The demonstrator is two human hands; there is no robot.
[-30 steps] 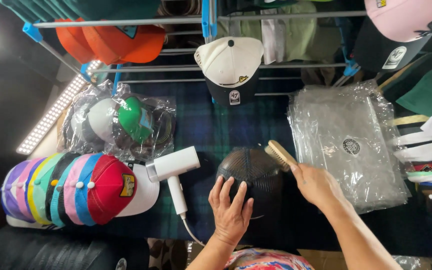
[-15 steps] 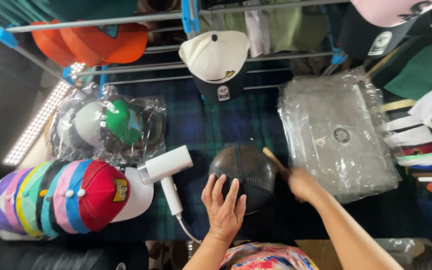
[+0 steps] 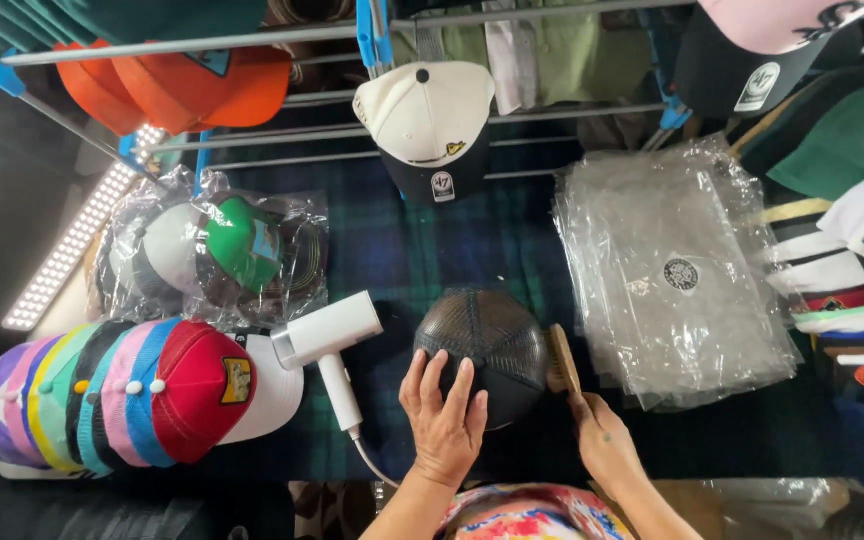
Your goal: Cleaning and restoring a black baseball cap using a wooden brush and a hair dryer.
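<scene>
from the head view, the left hand [image 3: 444,420] lies spread flat on the near side of the dark mesh cap [image 3: 484,345], fingers splayed and gripping nothing, seemingly just pinning the cap to the table [image 3: 422,250] so it doesn't slide. the right hand [image 3: 607,440] is wrapped around the handle of the wooden brush [image 3: 561,364], whose head presses against the cap's right flank, bristles turned in toward the mesh. the cap sits in the middle of the plaid-covered table, crown up. just to its left lies a white hair dryer [image 3: 330,335], cord trailing to the near edge, within easy reach. a row of coloured caps [image 3: 122,395] is nested at far left, bagged caps [image 3: 212,255] behind them, and a stack of clear plastic bags [image 3: 672,270] lies to the right.
</scene>
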